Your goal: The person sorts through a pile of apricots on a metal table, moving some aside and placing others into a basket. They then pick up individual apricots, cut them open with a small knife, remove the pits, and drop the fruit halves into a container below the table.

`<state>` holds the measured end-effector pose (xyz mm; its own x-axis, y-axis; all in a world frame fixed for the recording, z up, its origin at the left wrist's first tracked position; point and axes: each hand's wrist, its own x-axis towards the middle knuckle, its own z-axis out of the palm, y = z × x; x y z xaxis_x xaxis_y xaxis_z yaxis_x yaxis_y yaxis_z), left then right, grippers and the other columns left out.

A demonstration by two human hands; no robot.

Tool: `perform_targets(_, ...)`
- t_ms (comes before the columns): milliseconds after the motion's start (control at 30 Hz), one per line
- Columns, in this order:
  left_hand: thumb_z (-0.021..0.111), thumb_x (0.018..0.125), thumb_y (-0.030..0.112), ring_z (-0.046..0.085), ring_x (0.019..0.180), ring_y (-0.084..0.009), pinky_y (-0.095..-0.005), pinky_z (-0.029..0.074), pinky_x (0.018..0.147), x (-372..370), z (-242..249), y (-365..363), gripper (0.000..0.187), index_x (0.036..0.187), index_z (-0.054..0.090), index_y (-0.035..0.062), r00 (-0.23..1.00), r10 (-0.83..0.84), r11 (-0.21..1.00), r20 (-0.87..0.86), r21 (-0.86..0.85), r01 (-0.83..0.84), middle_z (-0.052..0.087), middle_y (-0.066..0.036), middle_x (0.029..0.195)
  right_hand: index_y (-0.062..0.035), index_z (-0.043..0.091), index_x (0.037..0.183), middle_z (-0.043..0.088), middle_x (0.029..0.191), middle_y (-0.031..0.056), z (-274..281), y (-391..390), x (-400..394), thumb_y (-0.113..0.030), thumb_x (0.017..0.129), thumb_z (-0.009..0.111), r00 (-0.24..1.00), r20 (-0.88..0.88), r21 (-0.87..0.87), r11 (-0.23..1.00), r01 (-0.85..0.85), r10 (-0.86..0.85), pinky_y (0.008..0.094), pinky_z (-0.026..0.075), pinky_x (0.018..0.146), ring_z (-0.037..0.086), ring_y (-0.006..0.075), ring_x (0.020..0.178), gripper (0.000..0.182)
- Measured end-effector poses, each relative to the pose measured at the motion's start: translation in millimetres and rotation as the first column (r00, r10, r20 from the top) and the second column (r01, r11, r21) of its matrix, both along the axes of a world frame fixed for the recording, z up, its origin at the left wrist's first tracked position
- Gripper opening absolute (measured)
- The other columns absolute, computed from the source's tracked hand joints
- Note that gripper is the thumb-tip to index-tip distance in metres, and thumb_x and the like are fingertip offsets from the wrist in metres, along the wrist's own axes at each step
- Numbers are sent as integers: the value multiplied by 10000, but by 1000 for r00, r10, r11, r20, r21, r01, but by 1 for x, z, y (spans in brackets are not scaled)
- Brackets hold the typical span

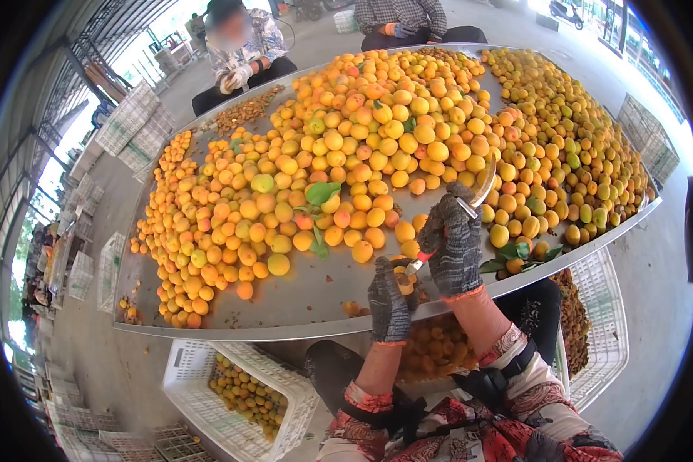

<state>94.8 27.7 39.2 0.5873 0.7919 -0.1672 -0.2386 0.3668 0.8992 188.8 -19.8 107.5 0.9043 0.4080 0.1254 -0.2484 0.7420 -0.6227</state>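
My left hand (389, 303), in a dark grey knit glove, is closed around an apricot (403, 282) just above the near edge of the metal table (300, 296). Beside it, my right hand (454, 240), gloved the same way, grips a small metal hand tool (420, 262) with a red part. The tool's tip is right at the held apricot. A curved, shiny metal strip (485, 187) sticks out past the back of my right hand; the palm hides how it joins the tool. Piled apricots (339, 146) lie beyond both hands.
White crates stand under the near edge, one holding apricots (248, 394), another holding brown pits (570, 312). Two people (239, 54) sit across the table. Leaves (520, 252) and greener apricots (577, 154) lie at right. Crates are stacked at left (135, 119).
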Motion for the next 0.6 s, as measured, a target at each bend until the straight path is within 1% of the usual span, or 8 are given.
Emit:
perform_targets(67, 426, 909, 143, 584, 819, -240, -336, 462, 721, -2, -10, 3, 269, 1077, 519, -46, 987, -37, 890, -156, 445, 104, 600, -155, 923, -111, 475, 1129, 529, 778, -4, 0, -2, 1, -148, 819, 613, 1000, -8, 8, 1000, -23, 23, 215, 416, 515, 490, 76, 625, 342)
perform_targets(100, 426, 909, 143, 584, 819, -240, -336, 462, 721, -1, -13, 2, 269, 1077, 519, -46, 987, -37, 889, -156, 445, 104, 600, -155, 923, -109, 473, 1125, 524, 767, -8, 3, -3, 0, -150, 821, 610, 1000, -15, -12, 1000, 1, -1, 213, 410, 509, 485, 74, 616, 336)
perform_targets(167, 493, 816, 23, 586, 848, -299, -365, 463, 742, 1, -16, -1, 323, 1133, 490, -41, 954, 185, 569, -237, 817, 92, 590, -187, 959, -107, 471, 1121, 519, 756, -12, 8, -6, -4, -152, 823, 607, 999, -22, -32, 999, 22, -23, 212, 404, 503, 479, 73, 608, 330)
perform_targets(300, 546, 765, 13, 586, 856, -308, -370, 465, 748, 4, -22, 0, 421, 1175, 461, -36, 953, 136, 608, -271, 782, 136, 589, -183, 965, -96, 449, 1126, 480, 678, 9, 8, -5, -13, -180, 831, 599, 981, 161, -227, 964, 141, -106, 214, 354, 402, 419, 86, 473, 341)
perform_targets(400, 586, 754, 64, 585, 843, -317, -371, 466, 741, 8, -26, 6, 457, 1182, 457, -32, 956, 56, 684, -288, 708, 173, 590, -189, 964, -101, 467, 1117, 494, 716, -2, 1, -2, -4, -172, 841, 580, 997, -37, -25, 997, -67, 66, 215, 376, 458, 440, 75, 539, 307)
perform_targets(500, 337, 945, 375, 574, 839, -201, -320, 465, 732, 10, 0, 8, 473, 1030, 547, -40, 955, -35, 889, -295, 428, 165, 605, -127, 907, -111, 475, 1051, 480, 698, -8, -7, 2, 3, -182, 837, 580, 988, -153, 26, 999, -28, 32, 223, 372, 453, 430, 78, 529, 249)
perform_targets(567, 461, 884, 425, 588, 733, -205, -309, 486, 603, 11, 28, 5, 458, 994, 549, -10, 983, -121, 958, -137, -276, 79, 599, -99, 834, -120, 479, 977, 471, 683, -14, -8, 3, 6, -191, 834, 584, 987, -157, 20, 999, -38, 41, 228, 369, 451, 425, 82, 522, 191)
perform_targets(600, 461, 884, 425, 588, 733, -205, -309, 486, 603, 14, 28, 5, 458, 994, 549, -10, 983, -121, 958, -137, -276, 80, 599, -99, 834, -121, 477, 945, 467, 676, -16, -7, 4, 7, -191, 834, 583, 989, -140, -3, 999, -42, 41, 228, 368, 449, 423, 83, 520, 169)
